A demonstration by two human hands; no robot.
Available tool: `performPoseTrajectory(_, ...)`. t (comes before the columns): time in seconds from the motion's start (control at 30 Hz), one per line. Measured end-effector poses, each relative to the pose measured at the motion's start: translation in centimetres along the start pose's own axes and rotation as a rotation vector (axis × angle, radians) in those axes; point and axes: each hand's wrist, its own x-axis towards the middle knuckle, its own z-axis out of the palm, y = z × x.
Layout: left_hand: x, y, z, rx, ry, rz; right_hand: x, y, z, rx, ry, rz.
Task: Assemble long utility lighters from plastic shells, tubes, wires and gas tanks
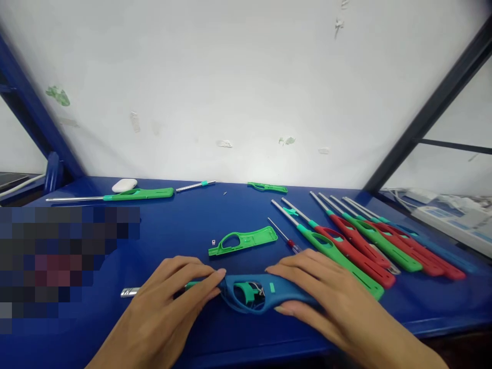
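A blue gas lighter (pixel 246 306) lies across the front of the table, its metal tube to the left and a green trigger showing in its opening. My left hand (pixel 180 294) is closed around its neck, thumb and fingertips at the front end of the blue body. My right hand (pixel 319 289) grips the handle from above, thumb on the near side. Just beyond lies an empty green lighter shell half (pixel 251 238), inner side up. A small pale part (pixel 213 242) sits left of that shell. Behind my right hand, a screwdriver (pixel 286 238) points away.
Several red, green and blue lighters (pixel 376 241) lie side by side at the right. A green lighter (pixel 140 194), a white case (pixel 124 185), a loose metal tube (pixel 195 186) and another green shell half (pixel 268 187) lie along the back. Metal posts (pixel 423 107) flank the blue table (pixel 172 220).
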Motion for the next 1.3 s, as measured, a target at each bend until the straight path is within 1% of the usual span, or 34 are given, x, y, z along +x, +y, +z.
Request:
performPoseTrajectory(0.13,0.9,0.1,0.0,-0.005,0.009,0.021,-1.1,-0.2,1.6,0.016,0.053,0.097)
performPoseTrajectory(0.27,1.2,0.1,0.0,0.01,0.003,0.024,-1.3,-0.1,2.3,0.037,0.042,0.115)
performPoseTrajectory(0.4,1.2,0.1,-0.1,0.001,-0.022,0.009,-0.9,0.0,2.3,0.044,0.016,0.115)
performPoseTrajectory(0.53,1.0,0.0,-0.1,-0.005,-0.009,-0.013,-0.5,-0.2,2.3,0.064,-0.006,0.113)
performPoseTrajectory(0.73,0.6,-0.1,-0.1,-0.042,-0.051,-0.068,-0.3,-0.5,2.5,0.086,-0.02,0.13)
performPoseTrajectory(0.97,0.1,-0.2,0.0,-0.043,-0.078,-0.073,-0.3,-0.5,2.4,0.09,0.004,0.124)
performPoseTrajectory(1.1,-0.2,-0.2,0.0,-0.026,-0.057,-0.082,-0.2,-0.7,2.4,0.086,0.03,0.12)
performPoseTrajectory(1.3,-0.1,-0.3,0.1,-0.03,-0.049,-0.096,0.0,-0.8,2.4,0.106,-0.02,0.133)
